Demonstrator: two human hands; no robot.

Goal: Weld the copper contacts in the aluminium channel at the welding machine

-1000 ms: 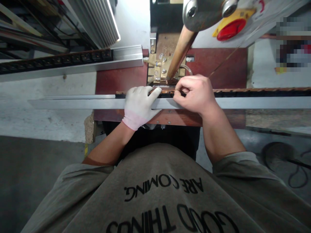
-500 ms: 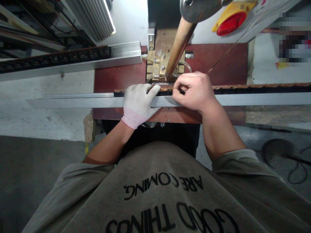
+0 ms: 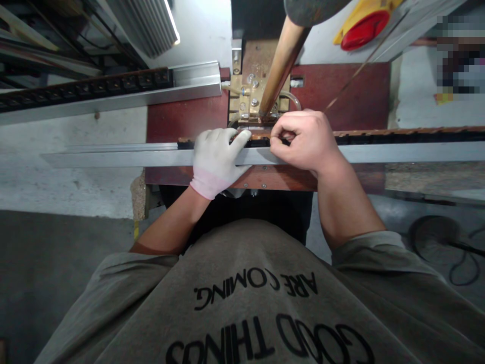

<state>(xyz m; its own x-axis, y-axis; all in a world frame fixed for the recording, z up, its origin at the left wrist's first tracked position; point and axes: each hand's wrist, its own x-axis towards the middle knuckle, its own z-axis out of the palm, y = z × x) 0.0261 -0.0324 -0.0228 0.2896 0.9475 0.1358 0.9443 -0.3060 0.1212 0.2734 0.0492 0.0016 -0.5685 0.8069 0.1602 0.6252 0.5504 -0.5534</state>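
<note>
A long aluminium channel (image 3: pixel 113 155) lies across the brown machine table (image 3: pixel 182 119), carrying a black socket strip with copper bars (image 3: pixel 401 134). My left hand (image 3: pixel 215 159), in a white glove, rests over the channel with its fingers curled on the strip's end. My bare right hand (image 3: pixel 305 141) is closed in a pinch on the copper bar just right of it. Both hands sit right below the copper electrode rod (image 3: pixel 278 63), which comes down onto a brass fixture (image 3: pixel 246 98).
A second aluminium channel with a black socket strip (image 3: pixel 109 88) lies at the back left. A red and yellow emergency button (image 3: pixel 361 23) is on the machine head above. Black cables (image 3: pixel 450 253) lie on the floor at right.
Both hands stay in place on the channel; the view has only shifted slightly.
</note>
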